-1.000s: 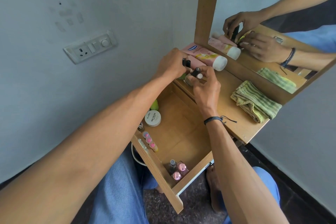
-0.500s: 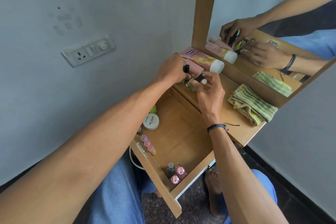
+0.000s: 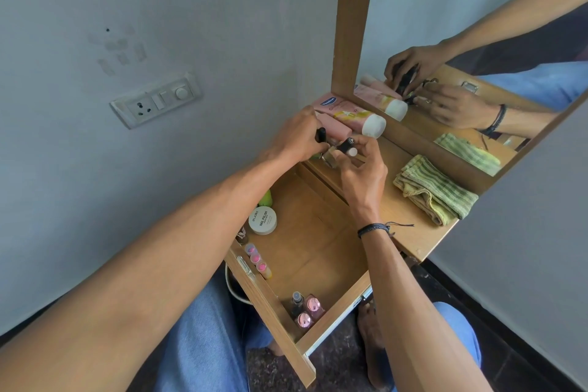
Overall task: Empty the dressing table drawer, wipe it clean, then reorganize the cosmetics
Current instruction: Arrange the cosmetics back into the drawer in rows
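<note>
left hand (image 3: 299, 137): fingers curled round a small black stick (image 3: 320, 134), up at the table (image 3: 410, 232) edge just behind the open drawer (image 3: 318, 242).
right hand (image 3: 361, 175): thumb and fingertips pinching a short black tube (image 3: 346, 146) with a pale end, right beside the left hand. looks like they're gathering the little ones before dropping them in.
under the hands: something small and clear-ish, can't tell what it is.
drawer: pulled out over the person's lap. the middle is bare wood and the stuff inside hugs the edges.
already in: white jar (image 3: 262, 219) by the left wall, a row of lipsticks (image 3: 257, 259) along that same wall, little bottles (image 3: 305, 309) upright in the front corner. grouped by kind, i reckon.
not in yet: two pink tubes (image 3: 350, 113) lying on the table against the mirror (image 3: 477, 25).
cloth (image 3: 436, 188): folded on the table, well apart from the hands, so i'd guess the wiping is done.
stage: reorganizing, maybe halfway through.
watch out: small round things roll, so set them down against a wall.
</note>
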